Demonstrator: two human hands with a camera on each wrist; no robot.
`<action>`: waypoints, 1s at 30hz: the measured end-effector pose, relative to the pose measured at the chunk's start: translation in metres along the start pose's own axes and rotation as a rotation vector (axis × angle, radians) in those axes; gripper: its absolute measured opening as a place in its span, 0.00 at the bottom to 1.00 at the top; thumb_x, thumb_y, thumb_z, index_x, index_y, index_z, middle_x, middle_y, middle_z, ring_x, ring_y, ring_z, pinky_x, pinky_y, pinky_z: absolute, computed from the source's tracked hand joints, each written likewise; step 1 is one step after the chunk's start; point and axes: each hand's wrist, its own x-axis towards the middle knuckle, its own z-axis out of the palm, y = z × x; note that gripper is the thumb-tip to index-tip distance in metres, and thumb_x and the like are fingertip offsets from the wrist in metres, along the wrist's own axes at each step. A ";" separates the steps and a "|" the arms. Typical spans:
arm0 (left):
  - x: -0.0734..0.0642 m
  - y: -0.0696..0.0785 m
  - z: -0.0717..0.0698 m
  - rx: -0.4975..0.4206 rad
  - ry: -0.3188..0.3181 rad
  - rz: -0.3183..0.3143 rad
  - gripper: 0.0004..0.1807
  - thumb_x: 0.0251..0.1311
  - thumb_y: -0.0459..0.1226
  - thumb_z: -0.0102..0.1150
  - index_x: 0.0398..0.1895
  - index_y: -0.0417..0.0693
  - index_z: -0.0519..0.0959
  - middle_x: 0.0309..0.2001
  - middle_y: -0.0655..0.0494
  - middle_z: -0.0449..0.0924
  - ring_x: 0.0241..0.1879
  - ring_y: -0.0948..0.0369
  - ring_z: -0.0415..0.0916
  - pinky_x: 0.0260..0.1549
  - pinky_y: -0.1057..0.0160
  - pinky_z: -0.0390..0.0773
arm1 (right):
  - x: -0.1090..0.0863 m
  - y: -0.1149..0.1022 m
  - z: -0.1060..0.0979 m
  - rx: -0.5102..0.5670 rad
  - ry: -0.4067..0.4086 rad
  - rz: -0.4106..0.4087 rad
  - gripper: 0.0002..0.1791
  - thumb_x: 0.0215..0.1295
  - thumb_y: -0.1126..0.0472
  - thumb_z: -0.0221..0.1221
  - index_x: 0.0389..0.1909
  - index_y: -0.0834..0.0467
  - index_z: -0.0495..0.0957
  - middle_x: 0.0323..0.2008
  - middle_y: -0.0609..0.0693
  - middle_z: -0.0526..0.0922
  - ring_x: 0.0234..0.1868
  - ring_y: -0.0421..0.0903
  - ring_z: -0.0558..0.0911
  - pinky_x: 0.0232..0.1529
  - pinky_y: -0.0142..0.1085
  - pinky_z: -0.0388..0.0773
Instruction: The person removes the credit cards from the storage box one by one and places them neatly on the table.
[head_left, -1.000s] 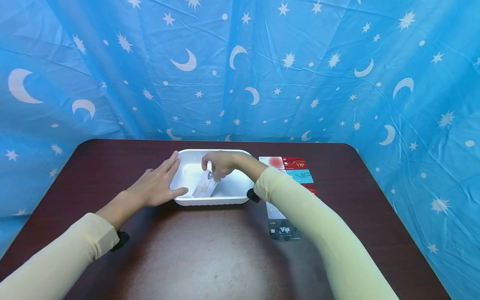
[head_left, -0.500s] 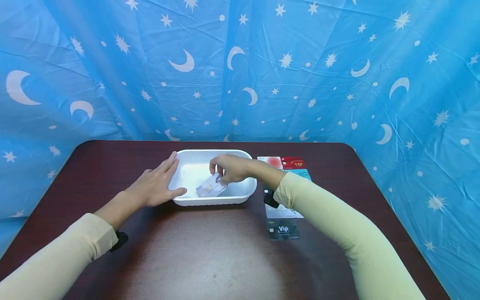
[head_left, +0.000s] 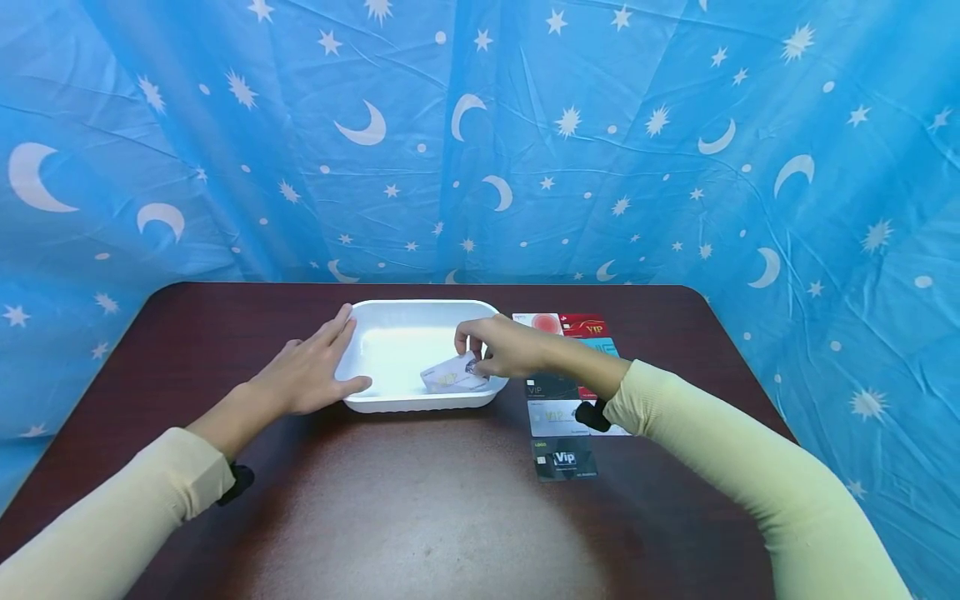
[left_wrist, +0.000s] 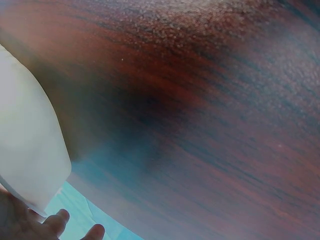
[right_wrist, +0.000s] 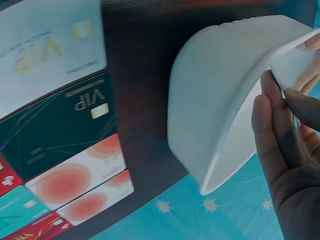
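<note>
A white plastic tray [head_left: 420, 403] stands at the back of the dark table. My left hand [head_left: 311, 367] rests along its left side with fingers straight and thumb over the front rim; in the left wrist view some fingertips [left_wrist: 95, 232] show beside the tray wall [left_wrist: 30, 130]. Over the tray's right end, my right hand [head_left: 502, 346] pinches a pale VIP card [head_left: 450, 375] between thumb and fingers. The card is tilted, within the tray's outline. From the right wrist, the card is seen edge-on between the thumb and fingers [right_wrist: 272, 120] beside the tray rim [right_wrist: 235, 110].
Right of the tray, several cards lie in rows on the table [head_left: 420, 500]: a black Vip card [head_left: 565, 460] in front, a silver one [head_left: 555, 418], a dark green one [right_wrist: 60, 125], red and teal ones behind. A blue curtain [head_left: 480, 150] hangs behind the table.
My right hand has moved right across the tray with the pale card, which has turned flatter and now sits near the right end. The left hand has stayed at the tray's left side.
</note>
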 end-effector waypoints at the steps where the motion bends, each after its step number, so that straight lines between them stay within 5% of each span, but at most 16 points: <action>1: 0.000 0.000 0.000 0.000 0.001 0.001 0.55 0.62 0.61 0.55 0.77 0.33 0.47 0.78 0.36 0.40 0.74 0.38 0.50 0.56 0.27 0.64 | -0.003 0.001 0.000 0.002 0.009 0.004 0.13 0.61 0.73 0.63 0.44 0.59 0.74 0.36 0.51 0.79 0.34 0.46 0.81 0.40 0.31 0.80; 20: -0.001 0.000 -0.001 0.002 -0.003 0.006 0.55 0.62 0.61 0.54 0.77 0.32 0.47 0.78 0.36 0.40 0.74 0.38 0.50 0.57 0.26 0.63 | -0.060 0.020 -0.013 0.108 0.192 0.020 0.16 0.60 0.71 0.67 0.46 0.59 0.74 0.39 0.50 0.81 0.39 0.48 0.85 0.44 0.39 0.84; 30: -0.001 0.001 -0.003 0.003 -0.006 0.010 0.54 0.62 0.61 0.54 0.77 0.32 0.48 0.78 0.35 0.40 0.74 0.38 0.50 0.57 0.26 0.63 | -0.100 0.040 -0.023 0.123 0.257 0.093 0.18 0.58 0.72 0.68 0.47 0.59 0.74 0.39 0.50 0.80 0.35 0.48 0.84 0.40 0.38 0.84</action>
